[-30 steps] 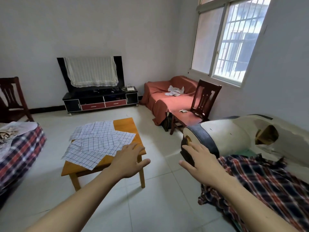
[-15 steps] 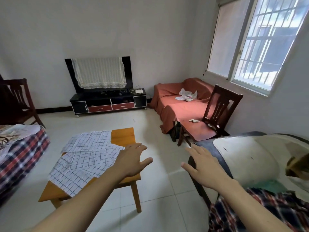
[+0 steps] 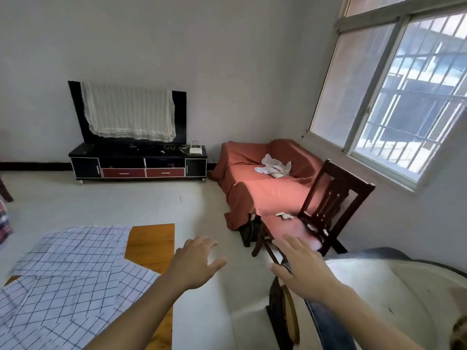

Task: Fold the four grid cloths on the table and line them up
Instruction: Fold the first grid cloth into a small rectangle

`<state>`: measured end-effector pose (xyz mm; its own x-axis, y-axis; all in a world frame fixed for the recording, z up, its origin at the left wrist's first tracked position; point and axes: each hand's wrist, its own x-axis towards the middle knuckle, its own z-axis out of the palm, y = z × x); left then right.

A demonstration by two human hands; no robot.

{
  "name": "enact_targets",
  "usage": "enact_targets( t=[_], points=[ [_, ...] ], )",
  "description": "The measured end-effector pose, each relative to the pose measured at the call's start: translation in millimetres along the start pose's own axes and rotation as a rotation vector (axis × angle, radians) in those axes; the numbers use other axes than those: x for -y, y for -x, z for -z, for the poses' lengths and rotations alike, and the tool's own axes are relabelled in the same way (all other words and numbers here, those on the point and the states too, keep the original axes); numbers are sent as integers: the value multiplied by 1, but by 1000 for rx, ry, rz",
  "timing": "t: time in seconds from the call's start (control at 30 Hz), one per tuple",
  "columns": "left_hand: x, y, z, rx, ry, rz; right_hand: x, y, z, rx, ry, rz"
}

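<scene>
Both hands, left hand (image 3: 194, 266) and right hand (image 3: 303, 271), are hanging spread wide and empty beside the unfolded grid cloths (image 3: 73, 281) on the table (image 3: 151, 243), probably lining up a first grab.

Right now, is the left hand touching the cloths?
Apart. The head view shows the left hand open over bare floor, right of the cloths, with a gap between them.

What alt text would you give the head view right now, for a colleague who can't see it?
Both bare hands, left hand and right hand, reach forward open and empty beside a wooden table covered with overlapping unfolded grid cloths. Beyond stand a TV stand, an orange-covered sofa and a dark chair under a window.
</scene>
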<state>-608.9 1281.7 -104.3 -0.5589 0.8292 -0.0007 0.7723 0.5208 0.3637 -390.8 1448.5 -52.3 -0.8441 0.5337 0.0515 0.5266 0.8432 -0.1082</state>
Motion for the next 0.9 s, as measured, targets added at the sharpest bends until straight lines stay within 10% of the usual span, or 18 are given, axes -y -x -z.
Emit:
enact_targets(
  t=[0.9],
  points=[
    [90, -390, 38, -67, -15, 476, -109, -531, -50, 90, -188, 379]
  ],
)
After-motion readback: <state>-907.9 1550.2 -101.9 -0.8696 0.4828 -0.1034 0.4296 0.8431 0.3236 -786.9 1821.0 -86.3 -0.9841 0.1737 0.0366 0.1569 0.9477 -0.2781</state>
